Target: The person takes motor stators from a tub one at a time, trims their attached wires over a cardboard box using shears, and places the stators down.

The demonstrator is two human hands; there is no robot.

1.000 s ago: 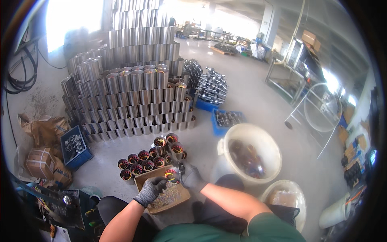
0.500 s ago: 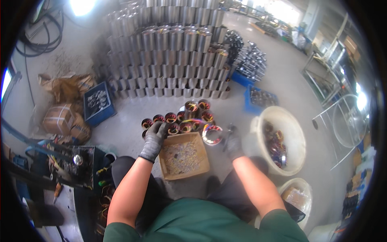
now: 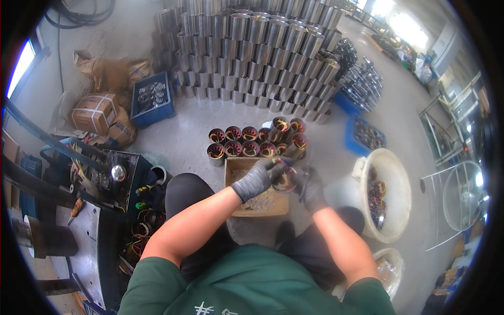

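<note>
My left hand (image 3: pixel 260 178), in a grey glove, has its fingers closed on the coloured wires at the top of a motor stator (image 3: pixel 284 184), a short metal cylinder with windings inside. The stator is over the right side of a shallow cardboard box (image 3: pixel 228 176), which has small bits strewn across its bottom. My gloved right hand (image 3: pixel 312 192) is closed close by the stator's right side. Something dark is at its fingertips, too blurred to name. Just beyond the box, several similar stators (image 3: pixel 233 148) stand upright in rows with yellow and red wires inside.
A tall stack of metal cylinders (image 3: pixel 247 68) rises at the back. A white tub (image 3: pixel 401 194) with wound parts stands at the right. Blue crates (image 3: pixel 167 111) of metal parts flank the stack. At the left are a metal-topped bench (image 3: pixel 86 236) and a strapped carton (image 3: pixel 94 113).
My left hand has moved right, from the stators at the box's far left corner to the wires of the stator by my right hand. That stator is now over the box. The view has shifted.
</note>
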